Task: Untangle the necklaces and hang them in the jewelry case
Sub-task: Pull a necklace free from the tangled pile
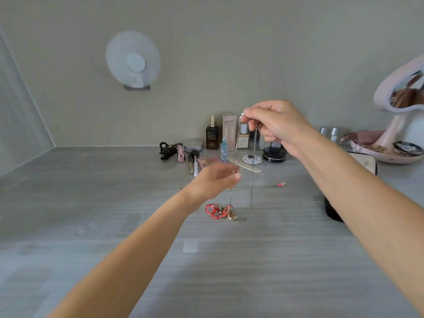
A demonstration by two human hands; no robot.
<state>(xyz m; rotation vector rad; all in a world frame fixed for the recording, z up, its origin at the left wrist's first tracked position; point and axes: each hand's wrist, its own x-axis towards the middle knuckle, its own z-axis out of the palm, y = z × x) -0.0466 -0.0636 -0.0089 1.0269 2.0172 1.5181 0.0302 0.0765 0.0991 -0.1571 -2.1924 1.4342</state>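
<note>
My right hand point(274, 125) is raised above the table and pinches the top of a silver chain necklace point(237, 143), whose two strands hang straight down. Lower down, my left hand point(216, 177) is blurred, with its fingertips at the left strand; whether it pinches the chain I cannot tell. Under the chain a tangle of red cord and gold jewelry point(221, 212) lies on the grey table point(114, 203). A thin chain with a red pendant point(281, 184) lies stretched across the table behind it. A beige jewelry case point(364, 162) sits partly hidden behind my right forearm.
Cosmetics stand along the wall: a dark serum bottle point(212, 136), boxes, a black hair claw point(168, 150), brushes, a round black jar point(274, 154). A pink mirror point(403, 97) on a tray stands far right. A dark object point(332, 210) sits under my right arm.
</note>
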